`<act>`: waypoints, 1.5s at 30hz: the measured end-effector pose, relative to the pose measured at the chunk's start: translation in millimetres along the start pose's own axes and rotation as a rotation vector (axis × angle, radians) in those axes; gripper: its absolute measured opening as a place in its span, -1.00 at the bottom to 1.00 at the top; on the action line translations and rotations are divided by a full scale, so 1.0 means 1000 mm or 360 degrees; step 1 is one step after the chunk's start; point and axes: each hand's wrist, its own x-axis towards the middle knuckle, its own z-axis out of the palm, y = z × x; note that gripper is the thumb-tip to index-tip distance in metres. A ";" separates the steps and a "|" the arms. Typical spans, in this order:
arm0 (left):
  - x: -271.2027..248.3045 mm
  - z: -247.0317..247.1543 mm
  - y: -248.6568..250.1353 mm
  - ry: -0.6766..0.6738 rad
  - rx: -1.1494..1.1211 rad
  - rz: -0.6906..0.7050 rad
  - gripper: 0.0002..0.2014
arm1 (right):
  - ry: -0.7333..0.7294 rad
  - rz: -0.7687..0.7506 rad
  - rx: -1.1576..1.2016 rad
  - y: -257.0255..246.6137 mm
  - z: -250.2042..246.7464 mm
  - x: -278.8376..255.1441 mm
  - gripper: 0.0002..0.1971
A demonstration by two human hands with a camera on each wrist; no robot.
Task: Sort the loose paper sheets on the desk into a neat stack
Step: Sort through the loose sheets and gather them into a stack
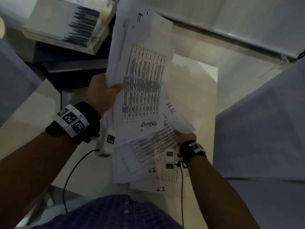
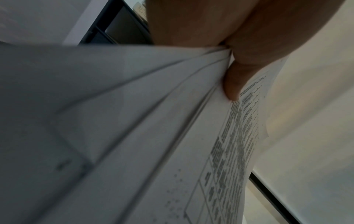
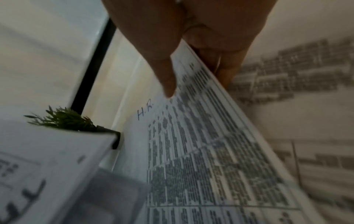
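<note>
The bundle of sheets [image 1: 142, 76] stood lifted off the counter [image 1: 194, 90], its long axis running away from the person, the far short edge pointing toward the back wall and the near edge hanging over the loose sheets [image 1: 145, 164] that lay fanned on the counter just in front of the person's shirt. The top page of the bundle carried a printed table. The left hand [image 1: 102, 93] held the bundle by its left long edge, its grip clamped: thumb on the printed face, fingers curled behind, several page edges splayed in the pinch. The right hand [image 1: 184, 136] was at the bundle's near right corner, holding a page marked "H.R." [image 3: 191, 144], thumb [image 3: 166, 72] pressed on top and fingers beneath, so that grip was closed on the paper too. Left of the bundle's far end sat a stack of books [image 1: 66, 25]. A small green plant [image 3: 63, 119] showed beyond the bundle in the right wrist view.
</note>
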 end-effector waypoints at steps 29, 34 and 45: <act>-0.011 0.003 -0.012 0.0053 0.0041 -0.0075 -0.72 | -0.0083 -0.0495 -0.0669 -0.029 -0.001 -0.036 -0.74; -0.025 0.036 -0.033 -0.0015 0.0231 -0.0094 -0.71 | 0.0304 -0.0715 -0.0568 -0.054 -0.059 -0.040 -0.70; -0.066 0.110 -0.098 -0.0345 0.0514 -0.0367 -0.78 | 0.0798 -0.1493 -0.0875 -0.117 -0.126 -0.104 -0.65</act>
